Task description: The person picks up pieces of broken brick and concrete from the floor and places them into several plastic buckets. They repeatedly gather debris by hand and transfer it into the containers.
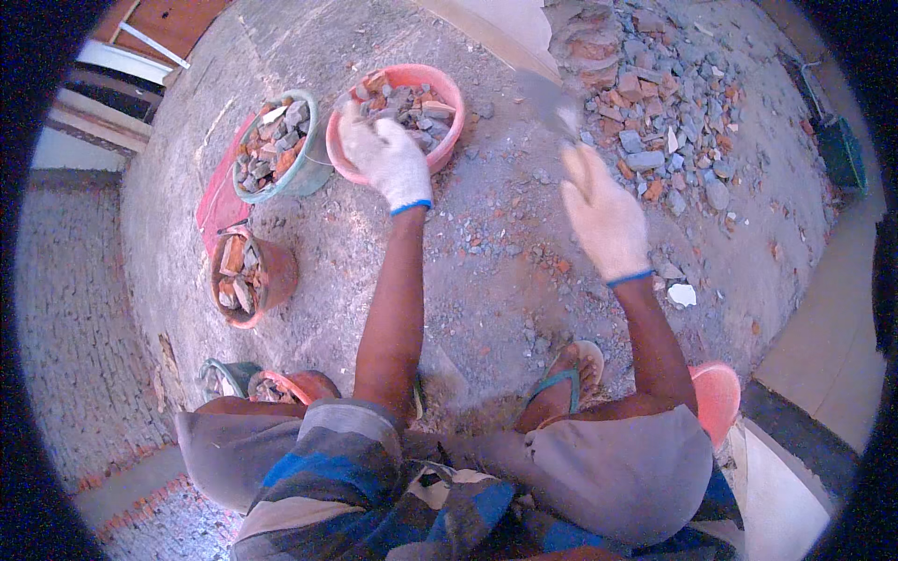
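My left hand (393, 158), in a white knit glove with a blue cuff, is over the near left side of a pink basin (456, 133). Its fingers are blurred, and whether they pinch anything does not show. Broken brick and grey mortar rubble (414, 105) partly fills the basin. In my right hand (607, 221), gloved the same way, is a grey hand tool (547, 102) smeared by motion; its exact kind is unclear. The tool is between the basin and a large rubble heap (652, 133), above the dusty floor (477, 308).
Left of the basin stand a pale green bucket (312, 168) and a worn reddish bucket (277, 273), both rubble-filled. More buckets (316, 386) sit by my left knee. A pink container (715, 400) is beside my right knee. A dark green object (842, 154) lies far right.
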Available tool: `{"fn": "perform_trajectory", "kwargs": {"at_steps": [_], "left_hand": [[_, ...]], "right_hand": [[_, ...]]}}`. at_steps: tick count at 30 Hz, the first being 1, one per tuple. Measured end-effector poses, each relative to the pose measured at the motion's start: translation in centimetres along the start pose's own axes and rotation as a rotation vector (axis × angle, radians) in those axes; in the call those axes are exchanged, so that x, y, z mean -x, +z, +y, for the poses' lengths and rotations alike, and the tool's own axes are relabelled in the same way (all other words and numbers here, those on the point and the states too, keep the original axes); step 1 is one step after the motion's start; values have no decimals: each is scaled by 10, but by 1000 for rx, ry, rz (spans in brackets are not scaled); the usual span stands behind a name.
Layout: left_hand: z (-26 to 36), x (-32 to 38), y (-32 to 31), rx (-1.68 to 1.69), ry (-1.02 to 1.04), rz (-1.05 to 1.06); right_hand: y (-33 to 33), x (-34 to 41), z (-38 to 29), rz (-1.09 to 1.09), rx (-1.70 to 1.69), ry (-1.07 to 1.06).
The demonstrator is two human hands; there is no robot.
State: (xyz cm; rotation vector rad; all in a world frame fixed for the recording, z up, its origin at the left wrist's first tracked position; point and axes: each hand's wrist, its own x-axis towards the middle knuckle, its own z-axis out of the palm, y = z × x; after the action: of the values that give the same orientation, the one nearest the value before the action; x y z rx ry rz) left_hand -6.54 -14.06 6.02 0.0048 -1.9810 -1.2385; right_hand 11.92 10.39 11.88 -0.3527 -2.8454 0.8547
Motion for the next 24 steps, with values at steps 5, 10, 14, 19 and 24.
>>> {"fn": "perform_trajectory", "kwargs": {"at_steps": [5, 10, 14, 19, 24], "left_hand": [[18, 24, 16, -448, 368, -341], [7, 2, 30, -379, 351, -504], [-4, -26, 43, -491, 525, -621], [-11, -35, 55, -710, 727, -870], [38, 19, 63, -268, 625, -1049]], "right_hand": [[-14, 73, 81, -16, -47, 429], [-15, 129, 124, 58, -198, 548], [-9, 145, 134, 44, -200, 557], [1, 144, 123, 106, -241, 494], [-4, 153, 119, 296, -363, 688]]}}
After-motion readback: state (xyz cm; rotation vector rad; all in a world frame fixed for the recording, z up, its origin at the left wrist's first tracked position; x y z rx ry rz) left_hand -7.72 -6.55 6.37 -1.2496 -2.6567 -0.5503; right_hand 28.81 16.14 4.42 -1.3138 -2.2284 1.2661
